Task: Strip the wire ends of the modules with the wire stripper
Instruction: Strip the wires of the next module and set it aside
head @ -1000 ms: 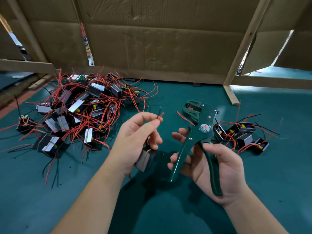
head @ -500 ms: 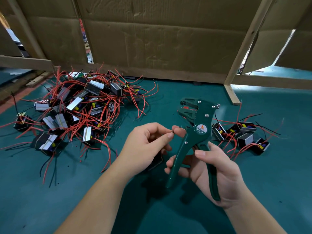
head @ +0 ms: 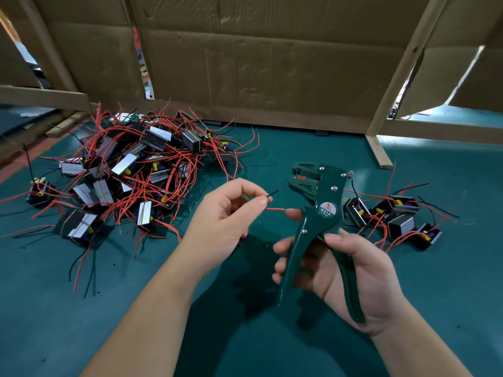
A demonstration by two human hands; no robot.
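**While pinching a black wire (head: 274,192), holding the wire stripper (head: 318,210) just to its right**

Pinching the black wire between thumb and forefinger of the left hand (head: 223,216), other fingers curled loosely inward. Short end poking out to the right and slightly far, toward the head of the wire stripper, close but apart from it. Gripping the tool in the right hand (head: 353,273): thumb laid over one handle, fingers wrapped round the other, handles spread, head pointing far and left. Just below the black wire, stretched level between both hands and reaching the right forefinger tip: a red wire (head: 275,209). Heaped far left on the green mat (head: 81,308): a big pile of modules (head: 122,170), tangled in red leads. Lying right of the tool: a smaller group of modules (head: 394,213). Scattered near the pile: tiny red scraps (head: 134,256). Closing off the far side: a cardboard wall (head: 272,63) on a wooden frame (head: 402,77).
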